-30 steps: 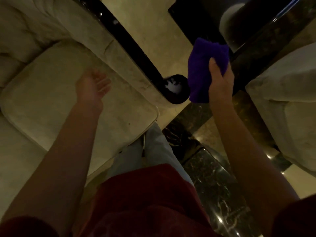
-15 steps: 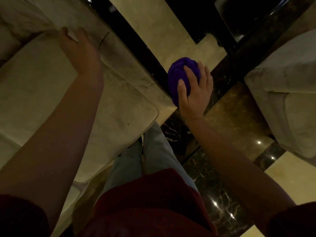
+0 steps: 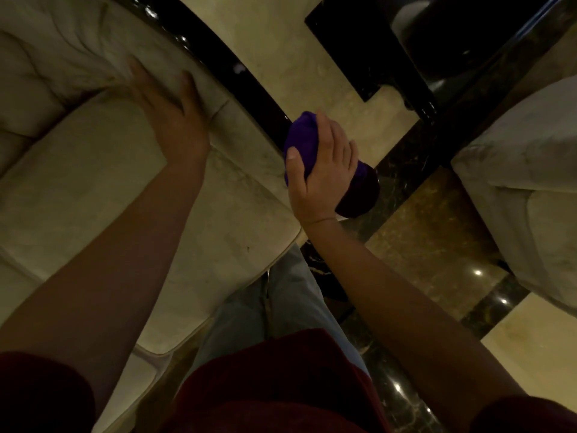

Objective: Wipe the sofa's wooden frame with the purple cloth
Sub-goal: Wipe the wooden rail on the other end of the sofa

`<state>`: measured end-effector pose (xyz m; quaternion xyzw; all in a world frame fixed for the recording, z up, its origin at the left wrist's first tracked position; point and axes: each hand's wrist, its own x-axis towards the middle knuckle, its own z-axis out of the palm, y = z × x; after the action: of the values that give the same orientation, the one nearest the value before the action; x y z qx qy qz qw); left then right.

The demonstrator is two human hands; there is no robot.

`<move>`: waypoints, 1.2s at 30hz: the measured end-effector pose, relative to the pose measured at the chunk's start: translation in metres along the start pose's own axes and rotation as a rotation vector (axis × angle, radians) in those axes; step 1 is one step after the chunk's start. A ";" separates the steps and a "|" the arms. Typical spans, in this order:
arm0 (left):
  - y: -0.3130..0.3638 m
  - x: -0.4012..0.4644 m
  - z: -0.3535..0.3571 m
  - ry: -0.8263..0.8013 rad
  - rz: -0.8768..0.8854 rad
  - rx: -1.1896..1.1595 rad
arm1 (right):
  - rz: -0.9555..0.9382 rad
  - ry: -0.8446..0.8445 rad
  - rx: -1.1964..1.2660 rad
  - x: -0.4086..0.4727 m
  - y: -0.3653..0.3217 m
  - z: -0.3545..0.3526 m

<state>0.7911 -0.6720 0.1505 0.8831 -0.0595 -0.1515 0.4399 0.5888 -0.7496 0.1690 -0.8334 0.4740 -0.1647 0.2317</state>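
Note:
My right hand [image 3: 324,170] presses the bunched purple cloth [image 3: 301,135] onto the front end of the sofa's dark glossy wooden frame [image 3: 237,70], which runs diagonally along the cream armrest. The cloth covers the rounded tip of the frame, and part of it bulges out under my palm on the right. My left hand [image 3: 170,110] rests flat on the cream sofa [image 3: 78,170], fingers spread against the inner side of the armrest padding.
A second cream seat [image 3: 527,195] stands at the right. A dark glossy table [image 3: 415,42] sits at the top right. The polished marble floor [image 3: 431,232] lies between the seats. My legs are against the sofa's front edge.
My right hand brought the cloth down from the air onto the frame's rounded end and slid it along. My left hand moved from the seat cushion up to the armrest padding.

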 end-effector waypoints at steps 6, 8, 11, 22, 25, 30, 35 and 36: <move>0.000 -0.002 -0.004 -0.067 0.008 -0.028 | 0.001 0.064 0.013 0.036 -0.055 0.012; 0.003 -0.004 -0.005 -0.068 -0.001 -0.013 | -0.028 0.072 -0.009 0.047 -0.076 0.017; 0.007 -0.003 -0.009 -0.103 -0.038 -0.016 | -0.090 0.088 -0.039 0.066 -0.106 0.028; 0.015 0.035 -0.051 0.029 -0.204 -0.258 | -0.130 0.076 -0.091 0.082 -0.136 0.032; 0.026 0.061 -0.056 0.110 -0.080 -0.173 | -0.123 0.064 -0.088 0.084 -0.135 0.031; 0.018 0.079 -0.064 0.062 0.000 0.037 | -0.182 0.064 -0.136 0.098 -0.155 0.039; 0.002 0.082 -0.073 -0.019 0.059 0.115 | -0.239 0.018 -0.200 0.105 -0.166 0.044; 0.000 0.085 -0.077 -0.033 0.065 0.137 | -0.244 0.010 -0.209 0.105 -0.166 0.043</move>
<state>0.8964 -0.6345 0.1759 0.9062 -0.1057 -0.1472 0.3821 0.7810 -0.7573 0.2290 -0.9034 0.3851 -0.1455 0.1199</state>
